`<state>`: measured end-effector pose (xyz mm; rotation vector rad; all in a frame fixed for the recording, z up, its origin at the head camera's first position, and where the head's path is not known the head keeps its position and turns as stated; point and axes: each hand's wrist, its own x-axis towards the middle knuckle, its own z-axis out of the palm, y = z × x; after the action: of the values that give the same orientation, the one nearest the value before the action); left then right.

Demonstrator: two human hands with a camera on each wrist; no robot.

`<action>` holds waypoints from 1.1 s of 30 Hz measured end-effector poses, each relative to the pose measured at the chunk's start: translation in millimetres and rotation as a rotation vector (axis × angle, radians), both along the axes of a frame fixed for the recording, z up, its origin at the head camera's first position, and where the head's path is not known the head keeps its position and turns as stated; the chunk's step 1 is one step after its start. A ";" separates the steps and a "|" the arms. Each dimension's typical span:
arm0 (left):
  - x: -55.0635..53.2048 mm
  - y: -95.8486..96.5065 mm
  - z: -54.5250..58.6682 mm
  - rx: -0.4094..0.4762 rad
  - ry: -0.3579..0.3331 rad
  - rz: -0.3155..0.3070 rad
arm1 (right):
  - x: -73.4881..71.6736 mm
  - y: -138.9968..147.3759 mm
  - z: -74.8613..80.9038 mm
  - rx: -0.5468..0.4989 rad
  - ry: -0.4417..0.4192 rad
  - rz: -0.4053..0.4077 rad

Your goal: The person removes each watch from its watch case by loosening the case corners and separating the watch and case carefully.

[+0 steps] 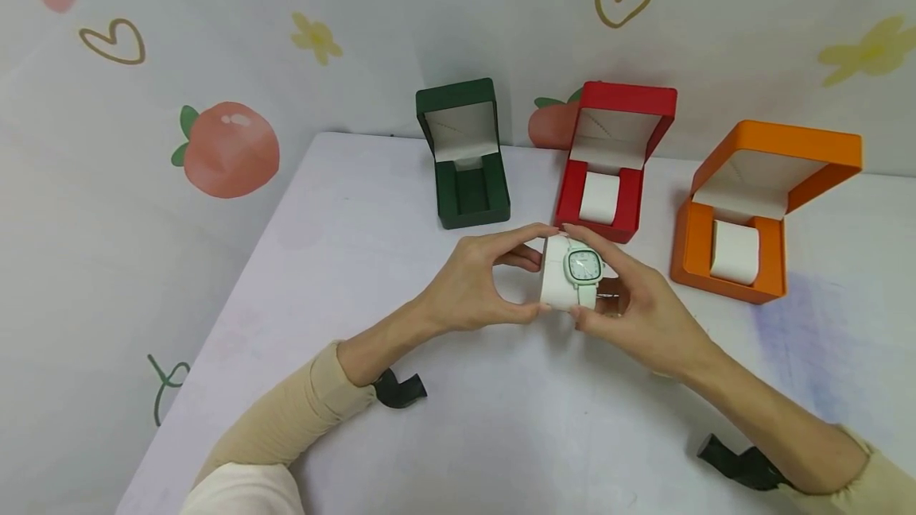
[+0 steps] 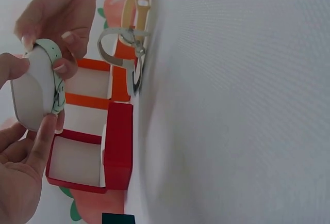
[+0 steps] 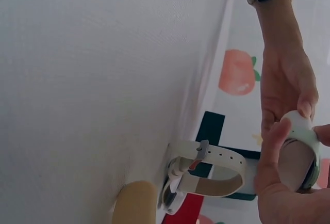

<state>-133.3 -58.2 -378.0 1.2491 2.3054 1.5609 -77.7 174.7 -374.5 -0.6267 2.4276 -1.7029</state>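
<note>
Above the table, both hands hold a white watch cushion (image 1: 554, 276) with a pale green watch (image 1: 585, 265) around its right part. My left hand (image 1: 465, 280) pinches the cushion's left end between thumb and fingers. At the other end, my right hand (image 1: 651, 312) grips the watch and cushion, thumb at the near edge and fingers at the far edge. The watch's square face points up toward the head view. In the left wrist view the pale green strap (image 2: 50, 51) wraps the cushion. Just beyond the hands stands an open red watch box (image 1: 630, 197).
An open green box (image 1: 472, 217) shows a slot without a cushion. White cushions sit in the red box and the open orange box (image 1: 730, 284). In the left wrist view, a white-strapped watch (image 2: 121, 61) and a yellow strap (image 2: 127, 15) lie on the table.
</note>
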 end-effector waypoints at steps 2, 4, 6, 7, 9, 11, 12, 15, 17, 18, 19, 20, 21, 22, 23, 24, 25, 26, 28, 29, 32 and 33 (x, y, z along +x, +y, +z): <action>-0.4 0.4 -0.3 0.016 -0.011 -0.007 | 0.3 2.2 1.1 -0.003 -0.036 0.023; -0.3 -1.5 -0.5 0.027 -0.023 -0.010 | -0.2 2.5 1.8 -0.005 -0.069 0.037; -0.2 -4.4 0.1 0.038 -0.033 -0.008 | -1.3 1.2 2.0 -0.004 -0.090 0.041; 0.0 -5.0 0.0 0.042 -0.037 -0.009 | -1.4 1.0 2.0 -0.001 -0.090 0.032; 0.3 -4.8 -0.7 0.047 -0.042 -0.014 | -0.8 1.5 2.5 -0.002 -0.094 0.003; 0.3 -3.7 -1.3 0.052 -0.040 -0.016 | 0.0 2.5 3.2 -0.017 -0.101 -0.019; 0.3 -3.2 -1.8 0.053 -0.038 -0.014 | 0.4 3.0 3.7 -0.021 -0.100 -0.025; -0.2 -1.8 -2.6 0.052 -0.033 -0.010 | 0.7 4.2 5.1 -0.038 -0.106 -0.026; -0.6 -1.6 -2.9 0.050 -0.036 -0.010 | 0.6 4.6 5.9 -0.036 -0.104 -0.017; -0.8 -1.6 -3.0 0.048 -0.040 -0.010 | 0.5 4.6 6.2 -0.033 -0.103 -0.014; -0.9 -1.7 -3.0 0.046 -0.045 -0.012 | 0.4 4.7 6.4 -0.037 -0.110 -0.008; -1.0 -1.8 -3.0 0.044 -0.050 -0.016 | 0.5 4.9 6.6 -0.040 -0.114 -0.003; -1.0 -2.1 -3.2 0.043 -0.056 -0.020 | 0.4 5.3 6.6 -0.041 -0.117 0.003; -1.0 -2.4 -3.2 0.041 -0.060 -0.022 | 0.2 5.5 6.6 -0.048 -0.122 0.014; -1.1 -2.7 -3.1 0.041 -0.066 -0.024 | 0.0 6.0 6.6 -0.052 -0.127 0.022; -1.1 -3.1 -3.1 0.042 -0.070 -0.026 | -0.4 6.5 6.6 -0.054 -0.130 0.029; -1.2 -3.5 -3.0 0.042 -0.072 -0.027 | -0.8 7.1 6.8 -0.056 -0.131 0.037; -1.2 -3.9 -3.0 0.043 -0.076 -0.029 | -1.4 8.0 6.8 -0.054 -0.132 0.042; -1.2 -4.9 -2.8 0.047 -0.090 -0.035 | -2.6 10.1 7.0 -0.060 -0.141 0.055; -1.1 -5.5 -2.7 0.050 -0.102 -0.041 | -3.3 11.3 7.1 -0.065 -0.152 0.061; -0.5 -6.6 -2.3 0.061 -0.140 -0.063 | -5.2 15.1 6.7 -0.097 -0.180 0.089; -0.2 -6.7 -2.2 0.066 -0.150 -0.069 | -5.9 16.2 6.4 -0.120 -0.189 0.105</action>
<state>-133.5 -64.9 -380.2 1.1678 2.1147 1.6584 -83.5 190.9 -368.1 -0.5673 2.1405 -1.7865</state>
